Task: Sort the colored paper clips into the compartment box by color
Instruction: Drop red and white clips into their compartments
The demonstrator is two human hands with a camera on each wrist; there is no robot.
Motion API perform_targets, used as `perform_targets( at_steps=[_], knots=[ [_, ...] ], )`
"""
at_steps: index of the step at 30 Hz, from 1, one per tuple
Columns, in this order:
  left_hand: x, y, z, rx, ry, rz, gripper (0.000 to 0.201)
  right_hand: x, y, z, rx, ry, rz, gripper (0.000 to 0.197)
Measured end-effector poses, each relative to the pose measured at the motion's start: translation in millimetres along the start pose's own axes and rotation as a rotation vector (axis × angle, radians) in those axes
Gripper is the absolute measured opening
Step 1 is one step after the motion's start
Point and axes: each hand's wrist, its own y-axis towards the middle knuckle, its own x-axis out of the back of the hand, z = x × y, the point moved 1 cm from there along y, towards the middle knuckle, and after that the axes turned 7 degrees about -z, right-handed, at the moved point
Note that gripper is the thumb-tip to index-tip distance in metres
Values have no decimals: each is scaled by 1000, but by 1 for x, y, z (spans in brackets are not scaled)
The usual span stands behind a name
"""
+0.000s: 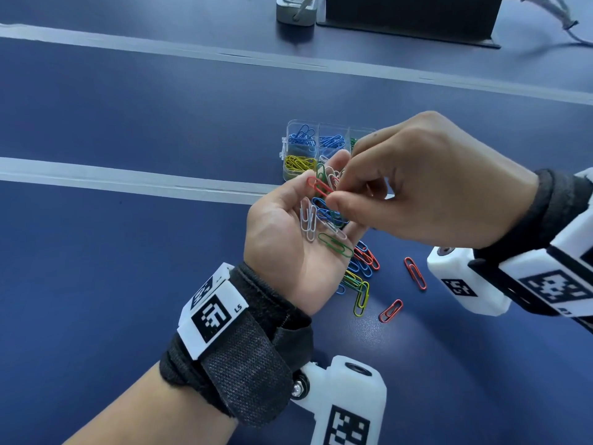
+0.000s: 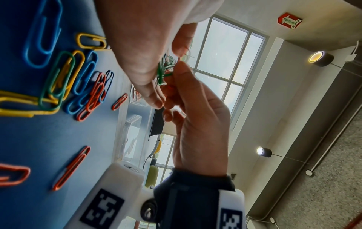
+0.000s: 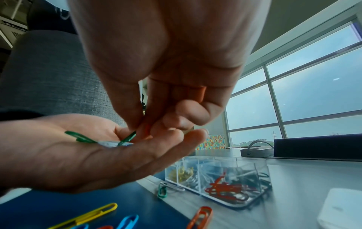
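Observation:
My left hand (image 1: 282, 239) lies palm up above the blue table and carries several clips (image 1: 321, 216): white, blue, green and red. From above, my right hand (image 1: 340, 191) reaches into that pile, thumb and forefinger pinching a red paper clip (image 1: 317, 186). The right wrist view shows that pinch (image 3: 147, 128) over the left hand (image 3: 78, 155). Just behind the hands stands the clear compartment box (image 1: 285, 149), holding blue, yellow and green clips. Its near side (image 3: 252, 167) shows red clips inside. My right hand hides part of the box.
Loose clips (image 1: 359, 271) in red, blue, yellow and green lie under my left hand, and two red ones (image 1: 415, 273) (image 1: 391, 310) lie apart to the right. A black stand (image 1: 410, 17) and a grey device (image 1: 295, 11) are at the far edge. White tape stripes (image 1: 128, 181) cross the table.

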Motion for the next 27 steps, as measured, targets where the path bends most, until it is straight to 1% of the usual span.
perform_targets(
  at_steps=[2,6,10,15,18,22,24,27],
  knots=[
    [-1,-1,1,-1,-4,-5,32,0,1,-1,-5,-9,-3,31],
    [-4,-3,2,15,-53,10,27,2,1,-3,-6,-6,23,30],
    [-5,-1,1,26,-50,0,27,5,1,-3,-3,-73,3,21],
    [-6,-1,2,2,8,6,24,10,-1,-2,-66,22,-59,13],
    [-3,0,3,0,33,-17,28,16,1,-5,-140,77,-126,14],
    [1,0,2,35,69,-25,30,24,9,-20,-218,10,-210,9],
    [1,0,1,32,71,-29,31,24,13,-28,-243,-70,-177,6],
    [1,0,-1,20,47,-21,31,21,15,-34,-259,-210,-56,6]
  ],
)
